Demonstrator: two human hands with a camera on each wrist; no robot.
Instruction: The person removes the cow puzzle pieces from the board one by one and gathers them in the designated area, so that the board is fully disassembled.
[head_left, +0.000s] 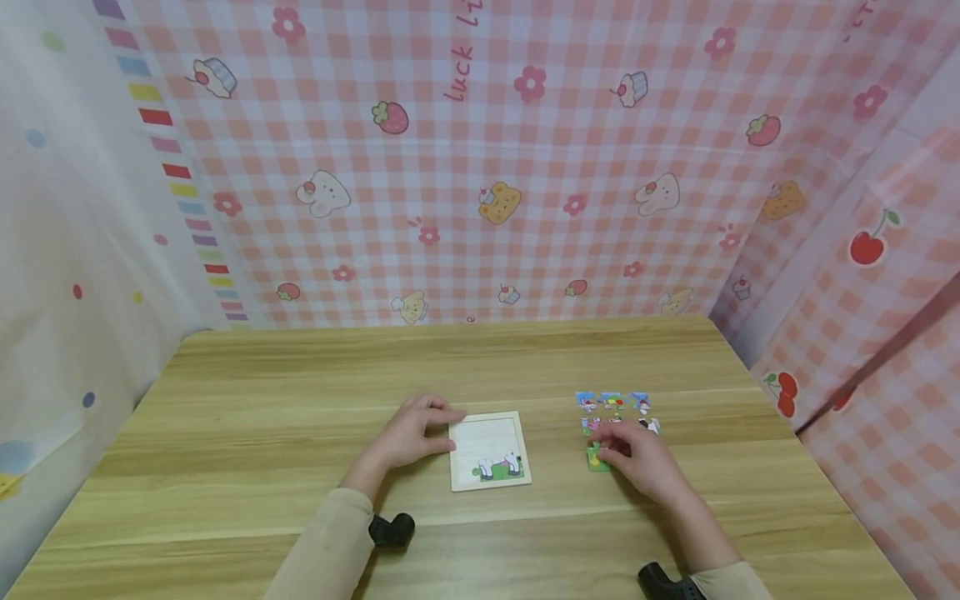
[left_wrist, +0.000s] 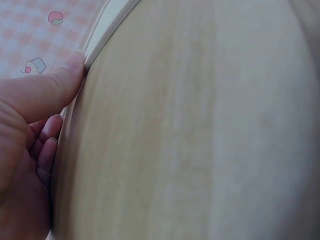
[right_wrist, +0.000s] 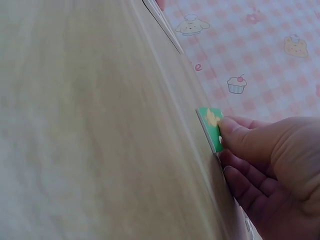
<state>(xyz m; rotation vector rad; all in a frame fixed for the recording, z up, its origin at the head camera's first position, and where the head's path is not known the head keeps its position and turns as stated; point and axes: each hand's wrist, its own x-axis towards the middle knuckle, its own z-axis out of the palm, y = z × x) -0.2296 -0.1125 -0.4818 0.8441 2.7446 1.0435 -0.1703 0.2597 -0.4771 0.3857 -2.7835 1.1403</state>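
Observation:
A square wooden puzzle tray lies flat on the table. In its lower right part sits a piece printed with white animal legs on green. My left hand holds the tray's upper left corner, thumb on the left side and index finger near the top edge. In the left wrist view the thumb meets the tray's rim. My right hand pinches a green puzzle piece with a yellow figure by its right side. Its fingers partly cover that piece and the ones behind it.
Several loose puzzle pieces lie in rows just beyond my right hand, some partly hidden. The wooden table ends at a pink checked cloth behind. Black wrist-worn devices sit on both forearms.

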